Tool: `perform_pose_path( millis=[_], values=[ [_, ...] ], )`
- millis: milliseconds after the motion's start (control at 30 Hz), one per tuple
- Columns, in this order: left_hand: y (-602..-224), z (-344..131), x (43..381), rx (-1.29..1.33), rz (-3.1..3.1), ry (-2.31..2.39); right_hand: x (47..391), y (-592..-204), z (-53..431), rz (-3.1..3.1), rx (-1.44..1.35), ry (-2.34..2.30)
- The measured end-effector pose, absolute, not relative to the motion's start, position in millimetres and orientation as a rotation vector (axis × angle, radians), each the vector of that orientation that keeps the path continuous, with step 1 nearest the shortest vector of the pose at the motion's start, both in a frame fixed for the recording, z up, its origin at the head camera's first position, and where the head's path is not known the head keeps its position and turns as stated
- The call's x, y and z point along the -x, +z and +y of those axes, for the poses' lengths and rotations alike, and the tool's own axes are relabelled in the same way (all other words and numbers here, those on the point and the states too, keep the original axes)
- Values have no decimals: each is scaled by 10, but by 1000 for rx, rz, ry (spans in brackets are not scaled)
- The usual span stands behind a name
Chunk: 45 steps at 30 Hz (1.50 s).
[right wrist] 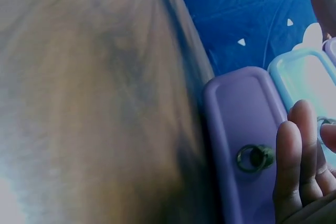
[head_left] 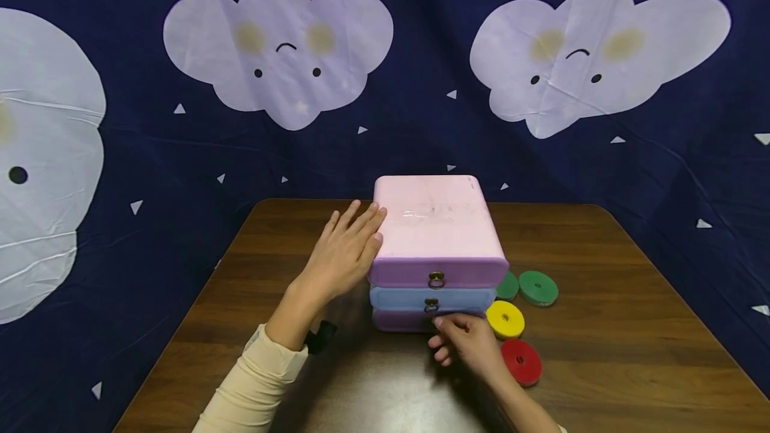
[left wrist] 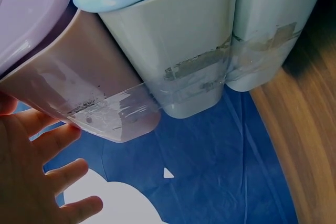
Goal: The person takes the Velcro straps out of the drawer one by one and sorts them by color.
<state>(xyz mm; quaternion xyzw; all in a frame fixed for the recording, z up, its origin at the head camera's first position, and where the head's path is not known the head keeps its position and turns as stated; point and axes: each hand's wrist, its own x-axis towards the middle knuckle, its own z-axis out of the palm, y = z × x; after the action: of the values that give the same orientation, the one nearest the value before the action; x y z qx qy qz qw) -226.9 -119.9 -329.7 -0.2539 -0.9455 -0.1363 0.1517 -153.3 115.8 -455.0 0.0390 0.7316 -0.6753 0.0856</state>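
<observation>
A stacked three-tier drawer box (head_left: 436,219) stands on the table, pink on top, with purple, blue and purple drawer fronts. My left hand (head_left: 345,252) rests against its upper left side, fingers straight and spread; the left wrist view shows the fingertips at the pink tier's wall (left wrist: 105,87). My right hand (head_left: 469,343) is at the lower drawers, thumb and forefinger close together by the blue drawer's ring pull (head_left: 431,305). Fingers partly cover that ring in the right wrist view, so a pinch cannot be confirmed. The bottom drawer's ring pull (right wrist: 252,158) hangs free.
Right of the box lie flat tape-like rolls: a red roll (head_left: 521,362), a yellow roll (head_left: 505,319), a green roll (head_left: 538,288) and another green one (head_left: 507,286) partly behind the box. A dark blue cloud-patterned cloth (head_left: 421,139) hangs behind the wooden table (head_left: 601,326).
</observation>
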Motion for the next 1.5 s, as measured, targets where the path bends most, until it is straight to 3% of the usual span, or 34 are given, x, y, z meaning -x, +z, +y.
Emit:
perform_pose_path(
  millis=[533, 1500],
  values=[
    [-3318, -1208, 2271, 732, -2719, -402, 1523, -4817, 1223, 2141, -230, -1991],
    [-3295, -1207, 2267, 727, -2727, -397, 1675, -4902, 1043, 2036, -62, -1925]
  ],
)
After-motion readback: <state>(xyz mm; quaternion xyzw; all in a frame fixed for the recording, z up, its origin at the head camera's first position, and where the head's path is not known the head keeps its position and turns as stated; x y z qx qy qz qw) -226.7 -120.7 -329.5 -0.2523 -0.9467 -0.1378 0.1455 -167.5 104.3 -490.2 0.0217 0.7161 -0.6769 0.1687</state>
